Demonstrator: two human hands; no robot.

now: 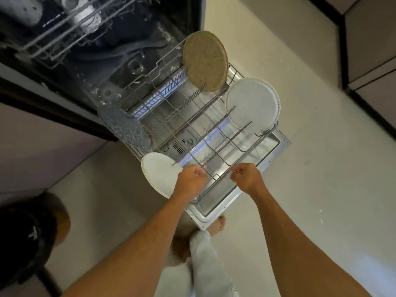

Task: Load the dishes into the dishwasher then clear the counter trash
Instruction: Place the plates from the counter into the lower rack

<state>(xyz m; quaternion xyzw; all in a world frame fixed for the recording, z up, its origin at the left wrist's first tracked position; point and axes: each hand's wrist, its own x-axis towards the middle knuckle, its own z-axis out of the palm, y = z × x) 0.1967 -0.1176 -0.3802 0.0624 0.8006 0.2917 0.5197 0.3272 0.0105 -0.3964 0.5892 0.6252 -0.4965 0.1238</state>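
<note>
The dishwasher's lower rack [216,133] is pulled out over the open door [246,196]. My left hand [189,179] and my right hand [246,177] both grip the rack's front wire rim. Standing in the rack are a tan plate [205,61] at the back, a white plate [252,106] on the right, a speckled grey plate [126,127] on the left and a white plate [159,172] at the front left, just beside my left hand.
The upper rack [64,24] sits inside the dark tub at top left. Cabinet fronts [370,50] line the right side. Pale floor [310,168] surrounds the door. My foot [217,227] stands under the door's near corner. A dark cap [23,236] lies at lower left.
</note>
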